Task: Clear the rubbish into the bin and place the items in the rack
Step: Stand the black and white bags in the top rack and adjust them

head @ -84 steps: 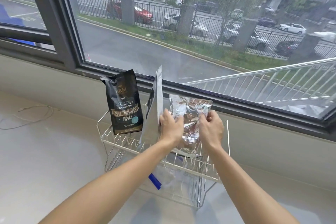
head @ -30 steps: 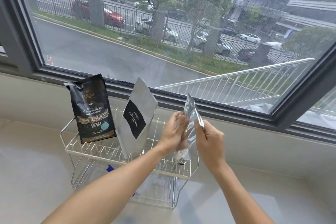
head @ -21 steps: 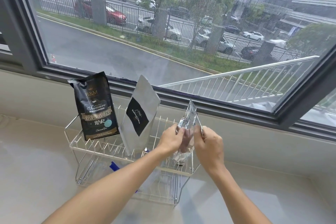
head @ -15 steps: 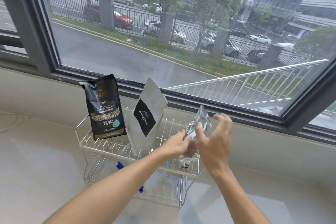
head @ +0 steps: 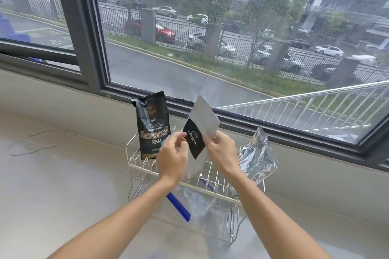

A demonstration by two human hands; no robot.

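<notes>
A white wire rack [head: 134,163] stands on the pale counter below the window. A black coffee bag [head: 152,124] stands upright at its left end. A crinkled foil pouch [head: 257,156] leans in the right end, with no hand on it. Between them a silver pouch with a black label [head: 203,121] is tilted. My left hand [head: 173,156] pinches its left edge and my right hand [head: 221,149] grips its right edge. A clear zip bag with a blue strip [head: 179,206] lies on the rack's lower tier.
The dark window frame [head: 88,44] and sill run right behind the rack. A thin white cord [head: 40,140] lies looped on the counter [head: 63,185] at the left. No bin is in view.
Both hands let go of the foil pouch, which now leans in the rack's right end. They moved left and took hold of the silver pouch with the black label.
</notes>
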